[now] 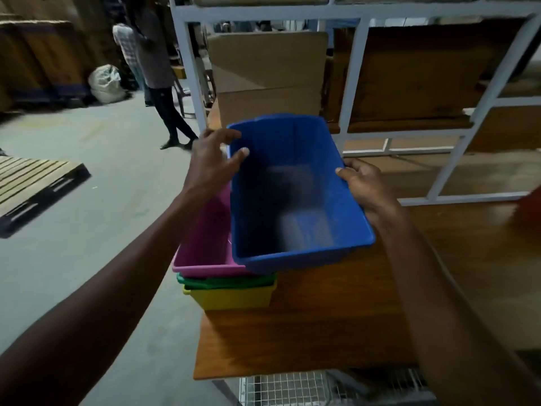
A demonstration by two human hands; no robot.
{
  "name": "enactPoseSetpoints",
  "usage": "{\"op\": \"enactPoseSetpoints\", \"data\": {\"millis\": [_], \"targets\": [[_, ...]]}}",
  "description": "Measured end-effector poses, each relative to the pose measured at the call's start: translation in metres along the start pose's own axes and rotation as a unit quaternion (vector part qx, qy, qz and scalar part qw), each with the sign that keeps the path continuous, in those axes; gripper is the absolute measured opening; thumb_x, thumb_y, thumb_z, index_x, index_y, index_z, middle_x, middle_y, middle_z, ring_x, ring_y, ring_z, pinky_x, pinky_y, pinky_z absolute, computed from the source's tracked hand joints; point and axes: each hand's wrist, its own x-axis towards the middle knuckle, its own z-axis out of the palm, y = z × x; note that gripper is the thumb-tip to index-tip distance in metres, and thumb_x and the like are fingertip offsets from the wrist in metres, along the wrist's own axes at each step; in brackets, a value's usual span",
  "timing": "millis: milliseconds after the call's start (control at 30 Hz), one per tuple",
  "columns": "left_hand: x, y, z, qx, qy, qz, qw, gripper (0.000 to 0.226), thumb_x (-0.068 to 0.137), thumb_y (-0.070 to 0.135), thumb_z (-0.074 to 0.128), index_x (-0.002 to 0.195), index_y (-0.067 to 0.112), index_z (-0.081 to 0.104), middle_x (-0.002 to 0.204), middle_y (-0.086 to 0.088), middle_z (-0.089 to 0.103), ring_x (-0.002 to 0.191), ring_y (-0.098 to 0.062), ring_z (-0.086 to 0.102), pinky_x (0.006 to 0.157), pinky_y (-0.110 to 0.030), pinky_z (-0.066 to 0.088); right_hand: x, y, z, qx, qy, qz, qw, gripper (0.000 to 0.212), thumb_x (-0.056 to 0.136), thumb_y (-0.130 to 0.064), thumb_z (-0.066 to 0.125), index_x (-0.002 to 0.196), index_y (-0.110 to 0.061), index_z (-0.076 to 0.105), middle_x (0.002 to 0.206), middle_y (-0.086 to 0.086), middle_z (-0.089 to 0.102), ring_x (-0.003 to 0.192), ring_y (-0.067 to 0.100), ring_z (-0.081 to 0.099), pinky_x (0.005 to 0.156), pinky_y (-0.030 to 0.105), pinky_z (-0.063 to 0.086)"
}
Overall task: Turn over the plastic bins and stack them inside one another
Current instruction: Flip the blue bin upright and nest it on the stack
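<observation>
Blue plastic fills the middle of the view: the blue bin (295, 194) is already mouth-up and is held above and a little to the right of a stack at the left front corner of the wooden table (336, 317). That stack is a yellow bin (231, 297) at the bottom, a green bin (225, 281) nested in it with only its rim showing, and a pink bin (205, 238) on top, all mouth-up so the next one can drop straight in.

The right hand (363, 186) is closed on the bin's right rim, thumb over the edge, and seems to carry most of the weight. The left hand (213, 159) is at the far left corner with its fingers spread; the frame is smeared there, so I cannot tell whether it grips the rim or only rests against it.

Holding by both long sides keeps the bin level, which matters because its bottom must enter the pink bin squarely. It sits offset to the right now, overlapping the pink bin's right wall, so it likely needs sliding left before lowering.

Behind the table stand a white metal rack (357, 83) and a cardboard box (269, 74).
</observation>
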Motion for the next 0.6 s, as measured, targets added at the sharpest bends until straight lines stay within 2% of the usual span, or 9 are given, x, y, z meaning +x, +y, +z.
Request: {"op": "enactPoseSetpoints", "data": {"millis": [33,100,167,233,333,400,467,533,600], "targets": [[0.005,0.008,0.001,0.011,0.002,0.053,0.999,0.033,0.093,0.028,0.075,0.124,0.017,0.071,0.121,-0.008,0.061,0.102,-0.015,0.059,0.081,-0.006,0.044,-0.003,-0.004,-0.001,-0.005,-0.007,-0.001,1.000,0.022,0.109,-0.025,0.053,0.126,-0.020,0.066,0.108,0.006,0.074,0.094,0.023,0.075,0.073,0.037,0.060],[0.013,0.032,0.006,0.029,-0.019,0.148,0.988,0.032,0.092,0.022,0.076,0.123,0.016,0.072,0.118,-0.007,0.061,0.100,-0.012,0.055,0.085,-0.005,0.040,-0.007,-0.012,-0.004,-0.022,-0.013,-0.006,1.000,0.022,0.109,-0.026,0.053,0.125,-0.022,0.067,0.112,0.007,0.073,0.098,0.025,0.074,0.079,0.042,0.062],[0.022,0.059,0.014,0.057,-0.056,0.228,0.970,0.037,0.093,0.021,0.072,0.129,0.020,0.069,0.123,-0.005,0.062,0.109,-0.015,0.055,0.098,-0.022,0.046,-0.007,-0.019,-0.008,-0.049,-0.017,-0.023,0.998,0.023,0.108,-0.025,0.054,0.127,-0.023,0.068,0.116,0.006,0.073,0.101,0.025,0.074,0.080,0.040,0.061],[0.028,0.084,0.024,0.107,-0.118,0.285,0.945,0.047,0.095,0.017,0.067,0.141,0.024,0.062,0.136,-0.005,0.061,0.126,-0.023,0.052,0.105,-0.036,0.045,-0.007,-0.029,-0.011,-0.083,-0.023,-0.040,0.995,0.025,0.108,-0.023,0.055,0.128,-0.021,0.070,0.117,0.004,0.074,0.102,0.024,0.073,0.078,0.036,0.057],[0.036,0.109,0.040,0.214,-0.206,0.345,0.890,0.060,0.099,0.012,0.059,0.155,0.030,0.046,0.157,0.000,0.048,0.146,-0.023,0.038,0.114,-0.040,0.035,-0.006,-0.044,-0.012,-0.073,-0.039,-0.046,0.995,0.018,0.106,-0.017,0.060,0.115,-0.026,0.072,0.111,0.003,0.075,0.098,0.022,0.073,0.087,0.039,0.059],[0.042,0.117,0.048,0.286,-0.233,0.375,0.851,0.058,0.100,0.015,0.055,0.156,0.030,0.045,0.159,0.001,0.047,0.149,-0.022,0.037,0.118,-0.044,0.031,-0.007,-0.051,-0.015,-0.075,-0.075,-0.057,0.993,0.018,0.106,-0.014,0.060,0.111,-0.028,0.070,0.111,0.000,0.076,0.096,0.016,0.074,0.088,0.033,0.059],[0.048,0.121,0.050,0.332,-0.249,0.386,0.824,0.046,0.103,0.022,0.051,0.149,0.030,0.052,0.148,-0.002,0.058,0.139,-0.025,0.048,0.112,-0.045,0.037,-0.007,-0.056,-0.021,-0.083,-0.120,-0.072,0.987,0.022,0.107,-0.012,0.058,0.114,-0.028,0.071,0.113,0.000,0.078,0.098,0.013,0.076,0.086,0.027,0.061],[0.051,0.124,0.046,0.352,-0.262,0.370,0.819,0.038,0.106,0.031,0.049,0.143,0.031,0.056,0.138,-0.002,0.063,0.130,-0.026,0.055,0.099,-0.043,0.044,-0.010,-0.064,-0.027,-0.092,-0.141,-0.073,0.983,0.022,0.106,-0.011,0.059,0.117,-0.026,0.070,0.110,-0.002,0.078,0.093,0.005,0.076,0.079,0.019,0.059],[0.053,0.126,0.042,0.359,-0.250,0.377,0.816,0.033,0.106,0.034,0.049,0.138,0.030,0.060,0.133,-0.003,0.064,0.125,-0.028,0.059,0.087,-0.042,0.045,-0.013,-0.071,-0.033,-0.128,-0.128,-0.084,0.980,0.020,0.103,-0.013,0.066,0.121,-0.020,0.070,0.108,0.003,0.079,0.087,0.003,0.075,0.073,0.017,0.058]]}}
